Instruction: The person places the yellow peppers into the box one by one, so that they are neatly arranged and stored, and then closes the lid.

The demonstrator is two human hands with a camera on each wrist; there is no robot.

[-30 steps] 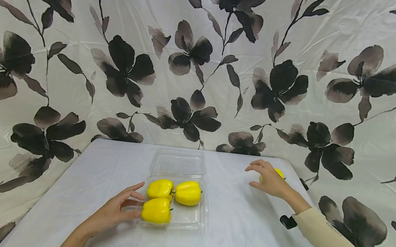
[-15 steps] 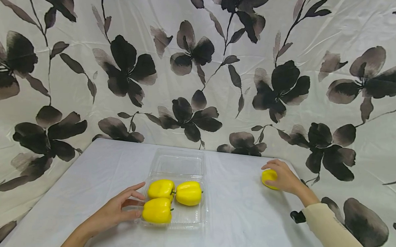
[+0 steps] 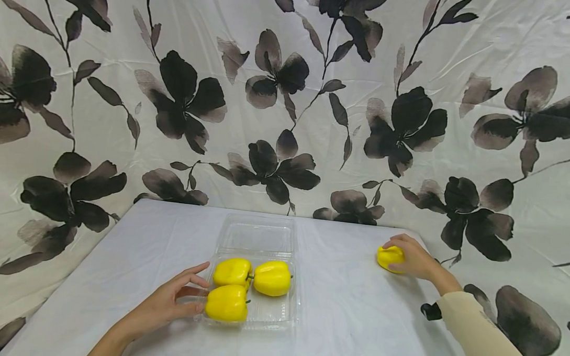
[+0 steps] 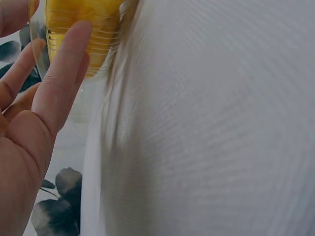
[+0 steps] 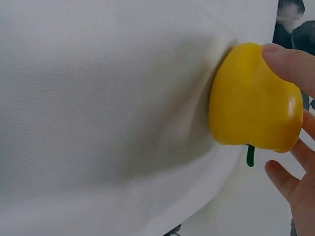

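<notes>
At the right of the table my right hand holds a yellow bell pepper, thumb on one side and fingers round the other. The right wrist view shows this pepper against the white cloth, its green stem sticking out. A clear plastic clamshell container lies with its lid folded back, and three yellow bell peppers sit in its tray. My left hand is at the container's left side. Its fingers look extended against the clear wall in the left wrist view.
A white cloth covers the table. The lid lies flat behind the tray. Behind the table hangs a floral curtain. A small black object shows under the right sleeve.
My right hand has shifted right and come onto the bell pepper there, its fingers now round it. The left hand and the container have stayed in place.
</notes>
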